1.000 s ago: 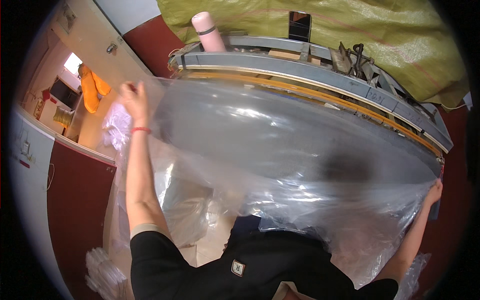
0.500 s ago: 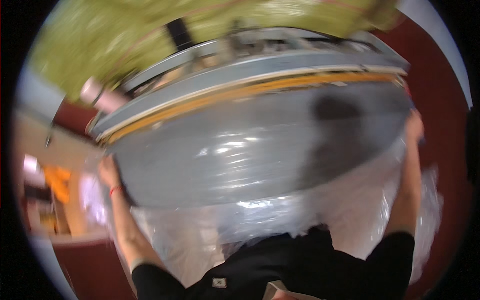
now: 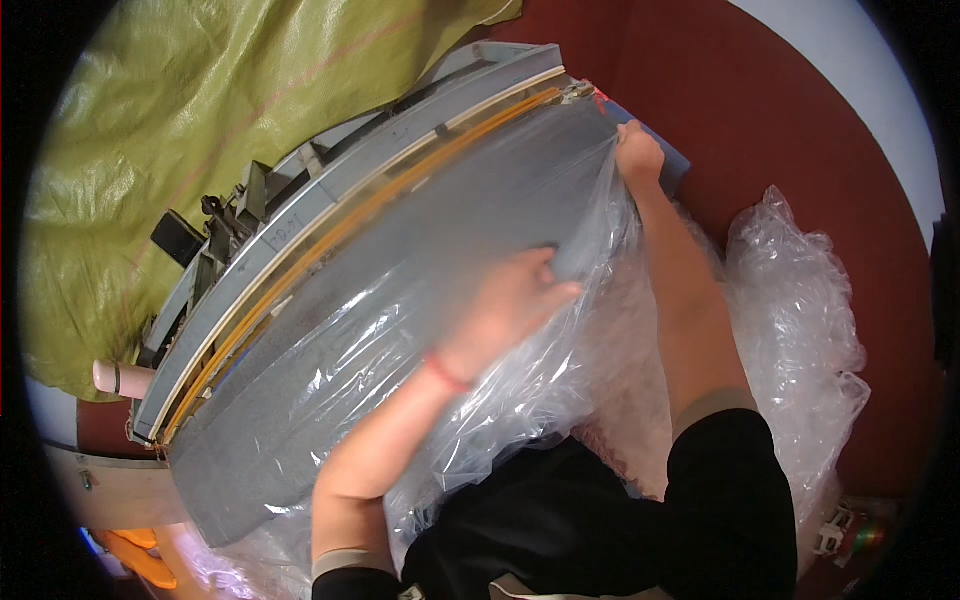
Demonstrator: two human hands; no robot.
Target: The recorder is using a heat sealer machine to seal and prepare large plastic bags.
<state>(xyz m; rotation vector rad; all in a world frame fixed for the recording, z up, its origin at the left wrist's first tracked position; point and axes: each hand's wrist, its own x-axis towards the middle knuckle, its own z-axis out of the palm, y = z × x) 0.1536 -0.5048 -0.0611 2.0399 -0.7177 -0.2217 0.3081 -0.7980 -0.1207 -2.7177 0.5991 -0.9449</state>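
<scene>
A sheet of clear plastic film (image 3: 340, 375) lies over a long grey flat surface (image 3: 500, 180). At its far right corner my right hand (image 3: 639, 156) is closed on the film's edge, which is pulled into taut folds running from the fist. My left hand (image 3: 505, 305), with a red band at the wrist, hovers over or just touches the film near the middle. Its thumb and index finger stand apart, with nothing seen between them, and the hand is slightly blurred. More loose film bunches against my body.
Along the far side runs a grey metal beam (image 3: 330, 190) with a yellow-orange strip (image 3: 370, 215). Behind it hangs a yellow-green tarp (image 3: 200, 120). A pink roll (image 3: 122, 379) sits at the left end. Crumpled film (image 3: 790, 310) lies on the red floor (image 3: 700, 70) at right.
The view has turned, so the surface now slants up to the right. My left hand has left the surface's left end and moved to its middle. My right hand stays at the right corner.
</scene>
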